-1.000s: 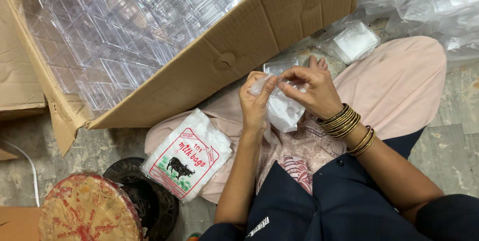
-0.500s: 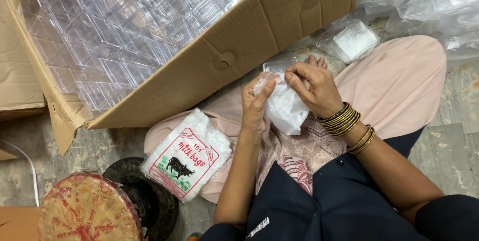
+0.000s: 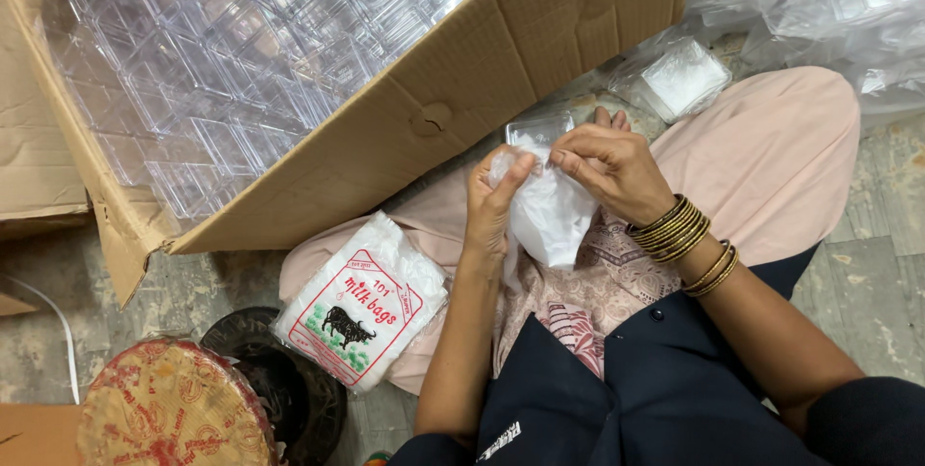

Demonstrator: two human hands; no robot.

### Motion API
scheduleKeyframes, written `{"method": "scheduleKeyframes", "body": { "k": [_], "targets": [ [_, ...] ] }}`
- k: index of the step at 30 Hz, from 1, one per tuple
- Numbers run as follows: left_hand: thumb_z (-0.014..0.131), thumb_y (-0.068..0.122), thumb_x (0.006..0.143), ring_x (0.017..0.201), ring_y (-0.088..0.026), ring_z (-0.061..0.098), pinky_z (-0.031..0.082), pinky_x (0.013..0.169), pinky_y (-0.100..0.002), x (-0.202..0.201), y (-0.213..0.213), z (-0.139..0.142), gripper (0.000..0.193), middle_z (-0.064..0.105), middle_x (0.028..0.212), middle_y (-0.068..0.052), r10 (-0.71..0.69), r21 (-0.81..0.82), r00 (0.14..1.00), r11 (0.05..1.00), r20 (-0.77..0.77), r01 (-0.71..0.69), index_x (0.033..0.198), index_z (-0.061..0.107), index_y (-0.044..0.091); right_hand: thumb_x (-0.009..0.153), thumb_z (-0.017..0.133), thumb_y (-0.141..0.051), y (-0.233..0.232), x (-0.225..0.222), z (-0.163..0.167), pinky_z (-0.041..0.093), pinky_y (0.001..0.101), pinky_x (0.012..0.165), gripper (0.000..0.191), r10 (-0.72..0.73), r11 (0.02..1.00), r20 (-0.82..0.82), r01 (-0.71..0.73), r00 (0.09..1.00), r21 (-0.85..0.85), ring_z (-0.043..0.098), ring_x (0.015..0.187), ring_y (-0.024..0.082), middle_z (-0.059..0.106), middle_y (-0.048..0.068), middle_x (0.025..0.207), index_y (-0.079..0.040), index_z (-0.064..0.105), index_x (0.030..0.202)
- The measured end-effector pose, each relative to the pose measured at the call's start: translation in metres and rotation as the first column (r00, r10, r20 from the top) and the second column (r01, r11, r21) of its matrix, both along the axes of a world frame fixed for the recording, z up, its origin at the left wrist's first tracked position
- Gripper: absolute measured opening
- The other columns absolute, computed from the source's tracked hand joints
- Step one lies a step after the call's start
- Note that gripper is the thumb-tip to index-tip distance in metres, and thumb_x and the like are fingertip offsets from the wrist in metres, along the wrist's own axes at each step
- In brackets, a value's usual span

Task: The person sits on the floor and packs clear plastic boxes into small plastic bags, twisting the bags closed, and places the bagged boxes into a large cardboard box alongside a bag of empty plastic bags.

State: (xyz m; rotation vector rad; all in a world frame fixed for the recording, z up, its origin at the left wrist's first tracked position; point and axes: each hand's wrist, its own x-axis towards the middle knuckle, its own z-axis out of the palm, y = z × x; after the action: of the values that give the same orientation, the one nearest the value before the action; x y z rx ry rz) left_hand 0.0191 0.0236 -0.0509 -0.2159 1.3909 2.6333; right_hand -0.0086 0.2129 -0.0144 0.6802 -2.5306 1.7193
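— How does your grip stand?
— Your left hand (image 3: 491, 204) pinches the upper edge of a thin white plastic bag (image 3: 547, 215), thumb pressed to fingers; your right hand (image 3: 607, 165) pinches the same edge just beside it, gold bangles (image 3: 682, 235) at the wrist.
— Where is the bag?
— It hangs over your lap, between both hands; a small clear plastic box (image 3: 540, 129) lies just beyond your fingertips.
— And further out?
— A printed packet of bags (image 3: 361, 304) rests on your knee; an open cardboard carton (image 3: 424, 129) full of clear boxes stands beyond it; a round red tin lid (image 3: 173, 408) lies on the floor.
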Motion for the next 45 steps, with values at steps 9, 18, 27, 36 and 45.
{"method": "scheduleKeyframes", "body": {
  "k": [9, 18, 27, 36, 45],
  "targets": [
    [0.075, 0.023, 0.098, 0.088, -0.007, 0.064, 0.051, 0.084, -0.023, 0.002, -0.001, -0.006, 0.024, 0.069, 0.1, -0.003, -0.03, 0.115, 0.998, 0.993, 0.051, 0.024, 0.108, 0.072, 0.002, 0.098, 0.069, -0.016, -0.001, 0.004, -0.015, 0.053, 0.0294, 0.082, 0.017, -0.06, 0.996, -0.086, 0.065, 0.994, 0.054, 0.071, 0.088, 0.018, 0.074, 0.007, 0.098, 0.0, 0.076, 0.102],
    [0.069, 0.014, 0.089, 0.094, -0.01, 0.069, 0.054, 0.084, -0.024, 0.017, -0.018, -0.016, 0.028, 0.072, 0.103, -0.001, -0.513, 0.196, 0.802, 0.858, 0.305, 0.475, 0.115, 0.066, 0.004, 0.095, 0.061, -0.014, 0.033, -0.003, -0.046, 0.056, 0.0317, 0.082, 0.011, 0.468, 0.442, 0.572, 0.382, 0.674, -0.812, 0.063, 0.086, 0.011, 0.064, -0.001, 0.093, -0.011, 0.065, 0.105],
    [0.068, 0.019, 0.088, 0.071, -0.034, 0.069, 0.048, 0.068, -0.048, -0.004, 0.011, -0.012, 0.058, 0.069, 0.074, -0.02, -0.007, -0.997, 0.999, 0.067, 0.046, 0.047, 0.144, 0.056, 0.014, 0.087, 0.055, 0.0, 0.014, -0.017, -0.068, 0.052, 0.0384, 0.088, 0.044, -0.125, 0.987, 0.035, 0.121, 0.992, 0.101, 0.06, 0.103, 0.029, 0.06, 0.018, 0.119, -0.002, 0.062, 0.13],
    [0.066, 0.032, 0.095, 0.076, -0.043, 0.068, 0.049, 0.07, -0.053, -0.015, 0.011, -0.02, 0.053, 0.07, 0.081, -0.024, 0.038, -0.986, 0.999, 0.162, 0.032, 0.025, 0.143, 0.05, 0.014, 0.092, 0.052, 0.0, 0.007, -0.027, -0.071, 0.049, 0.0399, 0.093, 0.034, -0.122, 0.991, 0.188, 0.108, 0.975, 0.083, 0.061, 0.105, 0.03, 0.062, 0.014, 0.112, -0.004, 0.061, 0.124],
    [0.07, 0.012, 0.087, 0.074, -0.029, 0.067, 0.053, 0.07, -0.04, -0.009, 0.006, -0.021, 0.055, 0.067, 0.083, -0.021, 0.12, -0.884, 0.979, 0.423, -0.162, -0.198, 0.138, 0.051, 0.003, 0.089, 0.051, 0.003, 0.002, -0.008, -0.071, 0.043, 0.042, 0.103, 0.038, -0.179, 0.973, 0.086, 0.163, 0.98, 0.166, 0.06, 0.11, 0.029, 0.062, 0.013, 0.111, -0.004, 0.06, 0.126]
  ]
}}
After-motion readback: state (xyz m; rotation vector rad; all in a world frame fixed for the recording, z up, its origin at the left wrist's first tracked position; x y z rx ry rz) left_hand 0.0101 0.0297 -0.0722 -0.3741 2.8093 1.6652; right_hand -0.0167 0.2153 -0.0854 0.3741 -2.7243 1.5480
